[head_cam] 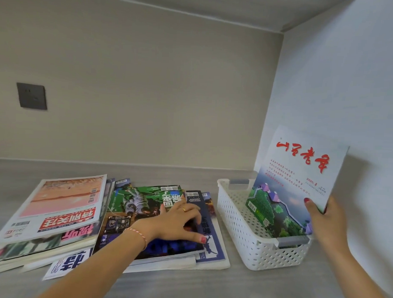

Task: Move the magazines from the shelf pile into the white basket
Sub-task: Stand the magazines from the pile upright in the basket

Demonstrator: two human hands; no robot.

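Head view shows the right hand (326, 222) pinching a pale, red-titled magazine (299, 181) upright, its lower edge inside the white perforated plastic basket (237, 228) at lower right. The left hand (177, 221) rests spread, gripping nothing, on the glossy magazine pile (144, 216) on the grey shelf (186, 286) at lower centre. Next, I judge, the right fingers (309, 203) must release, and the left must lift the top magazine.

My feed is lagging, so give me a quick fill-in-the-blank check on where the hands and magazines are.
1. The right hand holds a magazine standing in the white ____.
2. The left hand rests on the ____ of magazines.
3. The magazine's title is printed in ____.
4. The basket sits to the ____ of the pile.

Missing words: basket; pile; red; right
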